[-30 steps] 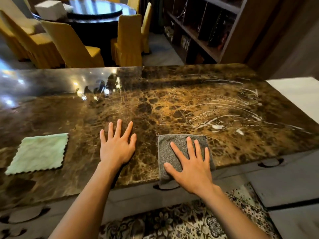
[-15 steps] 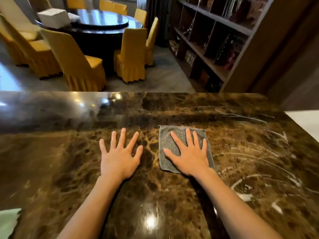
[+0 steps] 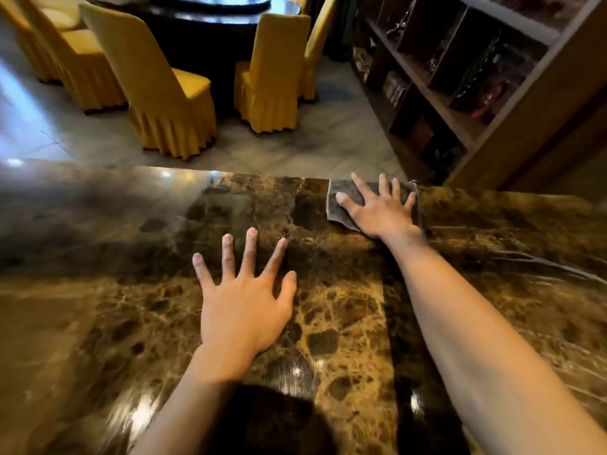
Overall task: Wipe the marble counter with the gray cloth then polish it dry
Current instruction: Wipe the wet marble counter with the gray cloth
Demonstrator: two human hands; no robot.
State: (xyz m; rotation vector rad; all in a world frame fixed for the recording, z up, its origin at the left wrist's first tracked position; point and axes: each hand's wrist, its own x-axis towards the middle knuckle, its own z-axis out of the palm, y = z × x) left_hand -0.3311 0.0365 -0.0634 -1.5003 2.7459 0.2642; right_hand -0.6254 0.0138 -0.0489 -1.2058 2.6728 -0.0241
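I find the right hand (image 3: 381, 213) pressed flat on the gray cloth (image 3: 341, 205) at the far edge of the marble table (image 3: 345, 323), right of centre. Its fingers (image 3: 359, 185) are spread and released, not clenched; the cloth is pinned under the palm rather than gripped. I judge this hold suits wiping, since a flat palm spreads pressure over the whole cloth and lets it slide. The arm is fully stretched, which I take as the reach needed to cover the far margin.

The left hand (image 3: 243, 310) lies flat on bare marble nearer to me and left of the cloth, fingers splayed, holding nothing. I judge it serves as a brace while the body leans over the table.

Pale streaks show on the marble to the right of the right forearm, probably moisture left by wiping, though I cannot be sure.

Against the view half a second ago: the cloth and right hand have travelled from the middle of the table out to its far edge. The left hand has kept its flat pose. The view has tipped forward, so the yellow chairs (image 3: 157, 93) and the shelving (image 3: 460, 77) beyond sit closer under it. The pale green cloth seen earlier at near left is out of view.
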